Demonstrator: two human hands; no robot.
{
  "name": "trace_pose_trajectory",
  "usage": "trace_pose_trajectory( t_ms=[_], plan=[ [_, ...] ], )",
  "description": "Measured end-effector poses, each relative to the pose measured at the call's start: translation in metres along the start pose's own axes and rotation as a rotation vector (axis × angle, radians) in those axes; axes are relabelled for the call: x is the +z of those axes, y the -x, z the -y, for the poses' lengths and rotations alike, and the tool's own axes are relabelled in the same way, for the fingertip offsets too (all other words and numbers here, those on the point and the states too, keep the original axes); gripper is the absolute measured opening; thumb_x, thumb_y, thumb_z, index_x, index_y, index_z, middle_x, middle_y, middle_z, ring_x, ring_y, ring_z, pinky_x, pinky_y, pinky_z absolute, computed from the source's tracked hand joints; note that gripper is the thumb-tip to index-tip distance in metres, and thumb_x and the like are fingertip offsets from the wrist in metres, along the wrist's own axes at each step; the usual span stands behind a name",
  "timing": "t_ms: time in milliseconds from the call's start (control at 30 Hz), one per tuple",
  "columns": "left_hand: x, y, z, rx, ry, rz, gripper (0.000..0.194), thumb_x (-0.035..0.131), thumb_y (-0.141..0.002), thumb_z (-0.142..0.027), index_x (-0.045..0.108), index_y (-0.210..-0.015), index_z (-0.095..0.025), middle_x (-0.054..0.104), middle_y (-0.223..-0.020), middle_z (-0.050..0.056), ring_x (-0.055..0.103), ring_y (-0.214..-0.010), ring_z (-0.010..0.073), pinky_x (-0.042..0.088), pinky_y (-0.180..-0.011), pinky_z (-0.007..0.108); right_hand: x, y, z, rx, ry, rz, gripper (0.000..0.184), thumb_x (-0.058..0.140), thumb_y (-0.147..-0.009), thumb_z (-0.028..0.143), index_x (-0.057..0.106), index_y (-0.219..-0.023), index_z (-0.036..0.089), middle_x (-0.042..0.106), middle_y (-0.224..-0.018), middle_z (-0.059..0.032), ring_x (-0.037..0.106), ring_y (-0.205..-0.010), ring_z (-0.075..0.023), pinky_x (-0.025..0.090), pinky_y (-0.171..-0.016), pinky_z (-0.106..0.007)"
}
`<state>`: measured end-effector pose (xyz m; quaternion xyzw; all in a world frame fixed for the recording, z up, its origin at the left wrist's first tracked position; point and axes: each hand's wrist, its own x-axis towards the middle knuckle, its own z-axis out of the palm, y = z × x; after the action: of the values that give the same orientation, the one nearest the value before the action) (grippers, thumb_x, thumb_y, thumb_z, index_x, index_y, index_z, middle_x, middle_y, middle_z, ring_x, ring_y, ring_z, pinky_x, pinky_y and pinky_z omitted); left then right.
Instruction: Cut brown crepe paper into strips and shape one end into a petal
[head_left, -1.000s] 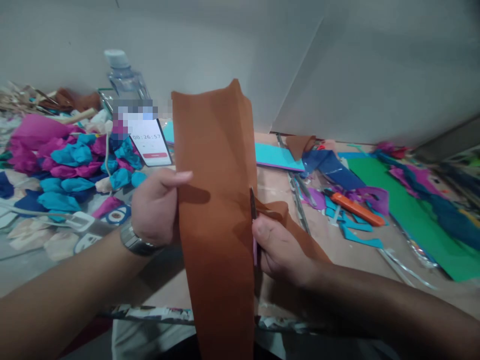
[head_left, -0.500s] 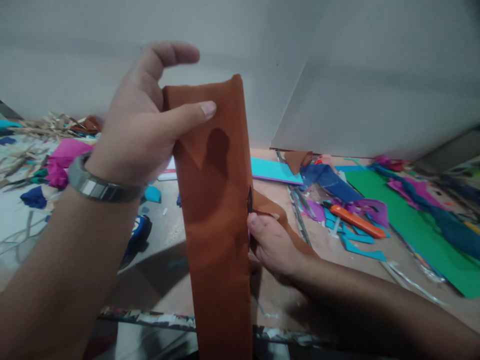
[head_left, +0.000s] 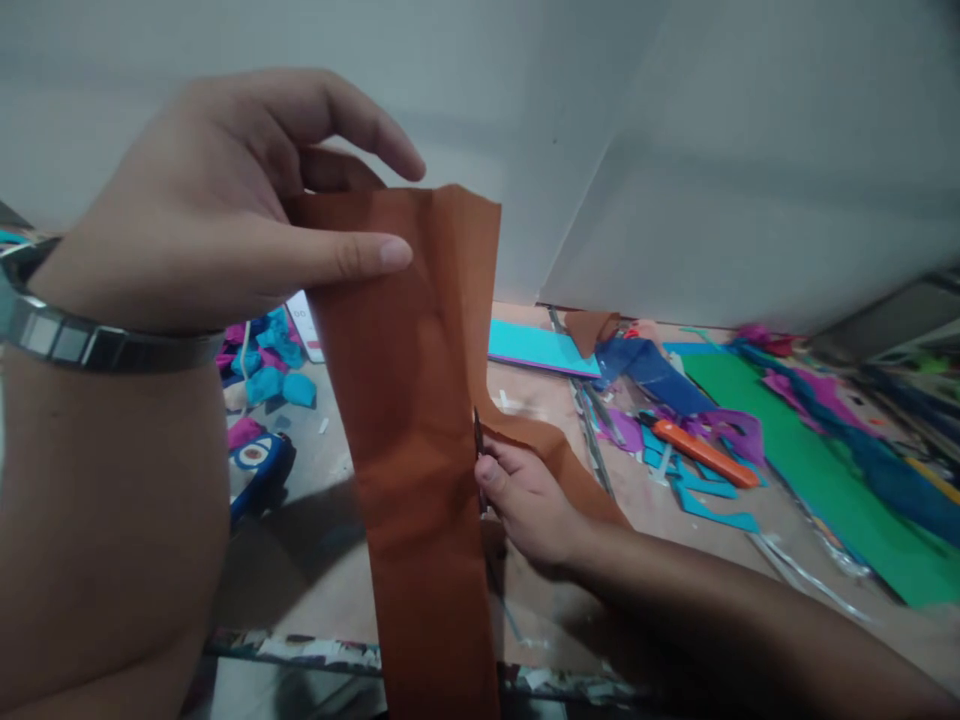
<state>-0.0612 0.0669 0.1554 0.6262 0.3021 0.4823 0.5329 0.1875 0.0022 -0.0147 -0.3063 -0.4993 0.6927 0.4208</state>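
A long rust-brown folded sheet [head_left: 412, 480], like paper or thin fabric, hangs upright in front of me. My left hand [head_left: 247, 200] grips its top left corner, thumb across the front and some fingers behind. The index finger arches over the top edge. A creased flap [head_left: 476, 270] spreads out at the sheet's upper right. Along the right fold, my right hand [head_left: 532, 500] is closed on a small dark blade [head_left: 478, 435], whose tip touches the sheet; its handle is hidden in the fist. More brown material [head_left: 585, 475] trails behind the right hand.
An orange box cutter [head_left: 705, 452] lies among turquoise and purple scraps on the right of the table. Beyond it is a green sheet [head_left: 802, 470]. Turquoise strips [head_left: 544, 348] lie near the wall. A blue object with an eye design [head_left: 259, 470] sits at left.
My left hand has shifted left and turned, pulling the sheet's top leftward. The right-hand flap has opened out from the fold. My right hand and the blade sit slightly lower and further left.
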Motion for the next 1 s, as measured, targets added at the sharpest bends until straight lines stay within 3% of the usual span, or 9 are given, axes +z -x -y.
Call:
trace_pose_trajectory(
  t_ms=[100, 167, 267, 433, 533, 700, 833, 933, 1000],
  plan=[
    [0.010, -0.003, -0.005, 0.100, -0.325, -0.067, 0.043, 0.049, -0.093, 0.010, 0.059, -0.134, 0.000, 0.080, -0.096, 0.003, 0.066, -0.121, 0.0240, 0.054, -0.101, 0.036, 0.002, -0.004, 0.000, 0.024, -0.110, 0.039, 0.042, 0.075, -0.087, 0.061, 0.075, -0.107, 0.024, 0.075, -0.097, -0.0034, 0.069, -0.085, -0.0166, 0.057, -0.077, -0.027],
    [0.015, -0.004, -0.008, 0.156, -0.489, -0.092, 0.043, 0.062, -0.086, 0.010, 0.065, -0.127, -0.002, 0.078, -0.093, 0.000, 0.064, -0.123, 0.0275, 0.051, -0.106, 0.043, 0.004, -0.006, 0.000, 0.042, -0.145, 0.056, 0.039, 0.075, -0.087, 0.061, 0.075, -0.096, 0.023, 0.074, -0.088, -0.0029, 0.068, -0.075, -0.0158, 0.058, -0.072, -0.027],
    [0.016, -0.005, -0.007, 0.184, -0.575, -0.047, 0.044, 0.065, -0.084, 0.008, 0.067, -0.125, -0.006, 0.079, -0.104, 0.000, 0.057, -0.134, 0.0315, 0.039, -0.116, 0.056, 0.007, -0.006, 0.000, 0.064, -0.156, 0.049, 0.041, 0.074, -0.087, 0.062, 0.075, -0.096, 0.022, 0.076, -0.089, -0.0045, 0.070, -0.076, -0.0168, 0.060, -0.076, -0.030],
    [0.003, -0.003, -0.004, 0.006, -0.296, -0.001, 0.051, 0.052, -0.090, 0.011, 0.057, -0.139, -0.006, 0.073, -0.132, 0.006, 0.042, -0.147, 0.0296, 0.026, -0.123, 0.053, 0.010, -0.005, -0.001, 0.110, -0.177, 0.040, 0.051, 0.072, -0.086, 0.067, 0.074, -0.106, 0.021, 0.077, -0.099, -0.0066, 0.072, -0.086, -0.0190, 0.059, -0.086, -0.034],
    [-0.002, -0.002, -0.008, -0.083, -0.116, 0.034, 0.057, 0.034, -0.092, 0.016, 0.051, -0.144, -0.001, 0.074, -0.129, 0.008, 0.045, -0.145, 0.0240, 0.031, -0.120, 0.041, 0.010, -0.005, 0.000, 0.071, -0.142, 0.041, 0.053, 0.075, -0.081, 0.070, 0.073, -0.102, 0.021, 0.074, -0.090, -0.0044, 0.069, -0.078, -0.0185, 0.059, -0.081, -0.034],
    [-0.002, -0.003, -0.018, -0.085, -0.157, 0.065, 0.064, 0.006, -0.092, 0.009, 0.057, -0.131, 0.012, 0.080, -0.104, 0.005, 0.045, -0.141, 0.0194, 0.031, -0.117, 0.032, 0.007, -0.004, 0.000, 0.065, -0.068, 0.036, 0.055, 0.073, -0.079, 0.075, 0.065, -0.082, 0.020, 0.061, -0.070, 0.0007, 0.053, -0.059, -0.0132, 0.051, -0.063, -0.028],
    [-0.004, -0.002, -0.019, -0.172, 0.014, 0.061, 0.076, -0.007, -0.087, 0.008, 0.046, -0.141, 0.014, 0.077, -0.116, 0.010, 0.044, -0.141, 0.0181, 0.039, -0.111, 0.028, 0.006, -0.001, 0.000, -0.005, 0.026, 0.004, 0.057, 0.065, -0.086, 0.075, 0.058, -0.072, 0.020, 0.050, -0.066, 0.0028, 0.041, -0.056, -0.0111, 0.040, -0.055, -0.025],
    [-0.003, 0.000, -0.018, -0.184, 0.215, 0.067, 0.074, -0.008, -0.087, 0.009, 0.035, -0.146, 0.015, 0.072, -0.127, 0.015, 0.048, -0.139, 0.0161, 0.047, -0.097, 0.017, 0.008, 0.000, 0.002, -0.012, 0.068, 0.057, 0.056, 0.059, -0.089, 0.076, 0.065, -0.084, 0.021, 0.058, -0.075, -0.0008, 0.050, -0.065, -0.0153, 0.046, -0.064, -0.029],
    [0.000, 0.000, -0.019, -0.191, 0.323, 0.065, 0.065, 0.001, -0.091, 0.010, 0.032, -0.148, 0.016, 0.068, -0.133, 0.019, 0.048, -0.140, 0.0166, 0.047, -0.097, 0.013, 0.010, 0.001, 0.005, -0.010, 0.097, 0.084, 0.056, 0.057, -0.089, 0.077, 0.068, -0.091, 0.022, 0.062, -0.081, -0.0028, 0.055, -0.070, -0.0177, 0.049, -0.069, -0.031]
  ],
)
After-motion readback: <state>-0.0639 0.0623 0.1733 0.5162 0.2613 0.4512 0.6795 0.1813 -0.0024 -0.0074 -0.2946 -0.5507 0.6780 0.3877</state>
